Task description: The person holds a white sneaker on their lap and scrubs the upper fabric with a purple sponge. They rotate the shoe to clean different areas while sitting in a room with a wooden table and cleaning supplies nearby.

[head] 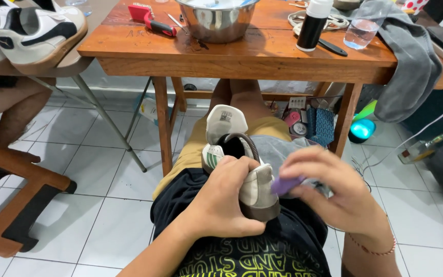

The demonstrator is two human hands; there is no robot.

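Desk (242,51): wooden, ahead of you above your knees, carrying the items below

Grey cloth (411,66): draped over the desk's right end, hanging down

Steel bowl (216,20): on the desk near its middle; contents unclear

Second pair of white sneakers (32,31): upper left, on a neighbouring surface beside another person's leg

White sneaker (255,179): in your lap over your shorts, heel toward you, tongue lifted, dark sole turned to the right. Its upper looks fairly clean; you appear to be mid-way through cleaning, with the sole edge still to do, though how much is finished cannot be told

Your left hand (221,197): grip wrapped closed around the sneaker's side and heel, steadying it

Your right hand (334,190): fingers pinched closed on a purple cloth (285,184), pressed at the sneaker's side

Black bottle with white cap (314,23): upright on the desk

Red-handled brush (149,18): lying left of the bowl
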